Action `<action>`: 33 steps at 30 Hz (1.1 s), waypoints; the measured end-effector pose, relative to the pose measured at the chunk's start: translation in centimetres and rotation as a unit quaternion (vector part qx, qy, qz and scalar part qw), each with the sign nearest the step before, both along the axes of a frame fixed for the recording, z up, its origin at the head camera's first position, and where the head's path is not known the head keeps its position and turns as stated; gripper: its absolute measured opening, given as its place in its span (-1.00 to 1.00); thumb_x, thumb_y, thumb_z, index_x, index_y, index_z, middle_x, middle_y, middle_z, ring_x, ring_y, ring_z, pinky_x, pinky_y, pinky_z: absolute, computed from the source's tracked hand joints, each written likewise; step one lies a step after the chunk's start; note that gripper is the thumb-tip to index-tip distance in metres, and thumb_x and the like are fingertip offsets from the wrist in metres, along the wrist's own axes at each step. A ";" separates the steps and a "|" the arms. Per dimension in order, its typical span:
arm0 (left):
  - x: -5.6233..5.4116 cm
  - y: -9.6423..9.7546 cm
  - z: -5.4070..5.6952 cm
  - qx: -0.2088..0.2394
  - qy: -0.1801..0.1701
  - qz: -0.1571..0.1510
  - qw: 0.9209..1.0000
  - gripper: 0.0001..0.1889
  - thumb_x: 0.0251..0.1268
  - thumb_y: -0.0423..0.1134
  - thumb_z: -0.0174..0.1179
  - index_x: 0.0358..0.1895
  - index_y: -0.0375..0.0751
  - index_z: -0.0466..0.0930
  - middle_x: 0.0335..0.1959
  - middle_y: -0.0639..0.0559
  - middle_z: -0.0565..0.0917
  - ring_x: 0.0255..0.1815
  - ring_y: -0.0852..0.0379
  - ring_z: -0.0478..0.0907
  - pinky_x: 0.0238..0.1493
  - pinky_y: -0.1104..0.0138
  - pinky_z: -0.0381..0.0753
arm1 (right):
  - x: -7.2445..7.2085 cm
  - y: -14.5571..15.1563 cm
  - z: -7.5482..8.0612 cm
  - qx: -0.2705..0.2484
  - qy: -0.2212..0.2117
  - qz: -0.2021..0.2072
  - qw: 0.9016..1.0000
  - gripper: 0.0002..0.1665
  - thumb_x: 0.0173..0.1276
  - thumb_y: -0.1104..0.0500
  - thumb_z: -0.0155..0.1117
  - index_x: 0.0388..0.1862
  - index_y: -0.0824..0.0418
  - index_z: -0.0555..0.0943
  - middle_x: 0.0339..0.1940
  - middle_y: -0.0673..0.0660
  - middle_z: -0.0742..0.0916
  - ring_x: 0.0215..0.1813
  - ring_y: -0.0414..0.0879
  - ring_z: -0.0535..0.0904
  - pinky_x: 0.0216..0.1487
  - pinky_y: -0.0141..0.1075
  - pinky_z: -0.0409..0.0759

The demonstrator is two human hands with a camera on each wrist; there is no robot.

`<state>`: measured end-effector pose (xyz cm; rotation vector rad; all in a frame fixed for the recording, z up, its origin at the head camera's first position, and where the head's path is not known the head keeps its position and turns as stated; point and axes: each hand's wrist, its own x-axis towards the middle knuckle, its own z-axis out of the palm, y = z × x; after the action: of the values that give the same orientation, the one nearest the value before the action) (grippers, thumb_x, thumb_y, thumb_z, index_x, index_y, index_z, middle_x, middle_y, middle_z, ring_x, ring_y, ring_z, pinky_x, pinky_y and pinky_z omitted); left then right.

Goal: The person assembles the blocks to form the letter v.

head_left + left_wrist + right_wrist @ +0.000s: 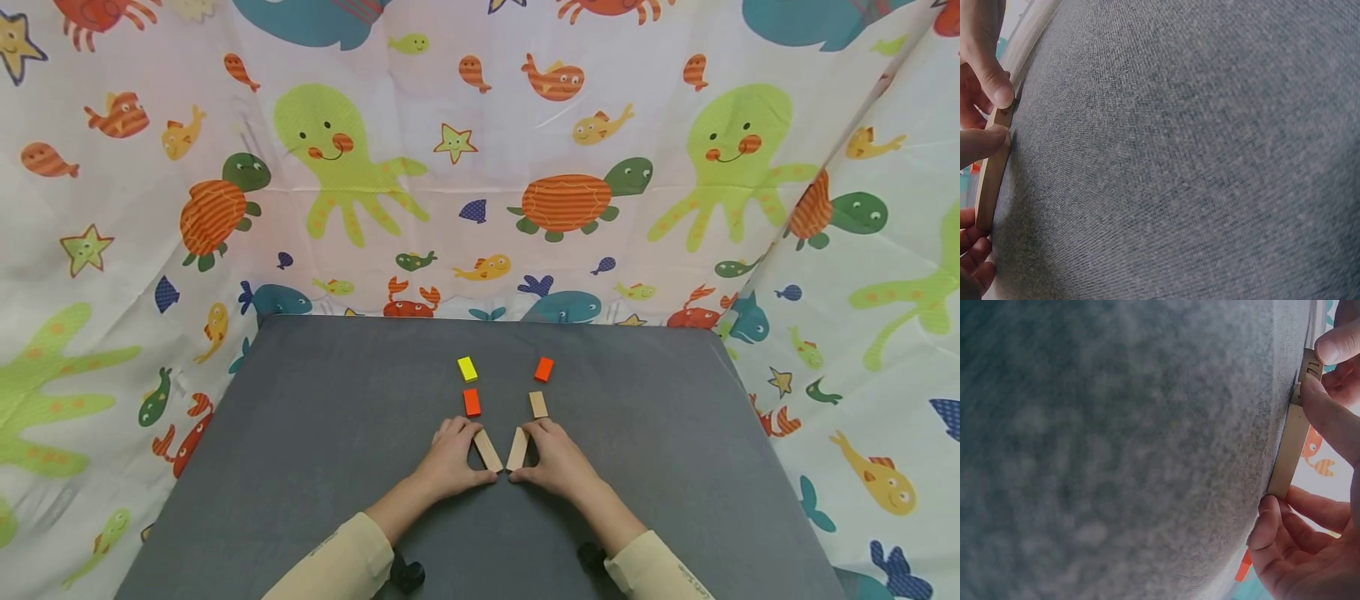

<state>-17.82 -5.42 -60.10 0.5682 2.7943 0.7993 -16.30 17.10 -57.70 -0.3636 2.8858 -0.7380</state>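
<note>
While left hand pinches left stick, fingers at one end, thumb at other, right hand pinches right stick same way. Both sticks on gray table like V, 6 o'clock ends close together. Left red block at 11 o'clock from left stick, yellow block at 12 from that. Tan block at 1 o'clock from right stick, right red block at 12 beyond.

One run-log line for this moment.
left hand: pinches left plank; right hand: pinches right plank; planks: near ends closest; beyond left plank: orange block, yellow block; beyond right plank: short wooden block, second orange block
</note>
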 end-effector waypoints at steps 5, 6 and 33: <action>0.0 0.0 0.1 0.001 0.000 0.001 1.000 -0.11 -0.06 0.23 0.53 0.33 -0.17 0.49 0.17 -0.04 0.49 0.20 -0.01 0.37 0.26 0.00 0.42 | -0.1 -0.1 0.0 0.000 0.001 0.004 1.000 0.02 -0.09 -0.16 0.72 0.30 0.27 0.54 0.22 0.20 0.60 0.20 0.12 0.56 0.19 0.04 0.56; 0.0 0.0 0.1 0.000 0.001 0.001 1.000 -0.11 -0.07 0.23 0.53 0.33 -0.17 0.49 0.17 -0.03 0.50 0.19 -0.01 0.37 0.25 0.01 0.43 | -0.1 -0.1 0.0 0.000 0.002 0.005 1.000 0.02 -0.10 -0.16 0.72 0.30 0.27 0.54 0.22 0.21 0.60 0.20 0.12 0.57 0.18 0.04 0.56; 0.0 -0.1 0.3 0.013 -0.014 0.002 1.000 -0.04 -0.12 0.26 0.55 0.37 -0.16 0.44 0.18 -0.04 0.47 0.20 -0.02 0.38 0.24 0.01 0.49 | -0.6 0.4 0.5 -0.033 -0.028 -0.029 0.999 0.14 -0.16 -0.19 0.73 0.37 0.25 0.49 0.14 0.16 0.60 -0.02 -0.04 0.60 0.00 -0.09 0.63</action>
<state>-17.85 -5.54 -59.84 0.5504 2.7654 0.8381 -16.88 17.55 -57.25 -0.2625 2.8362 -0.8395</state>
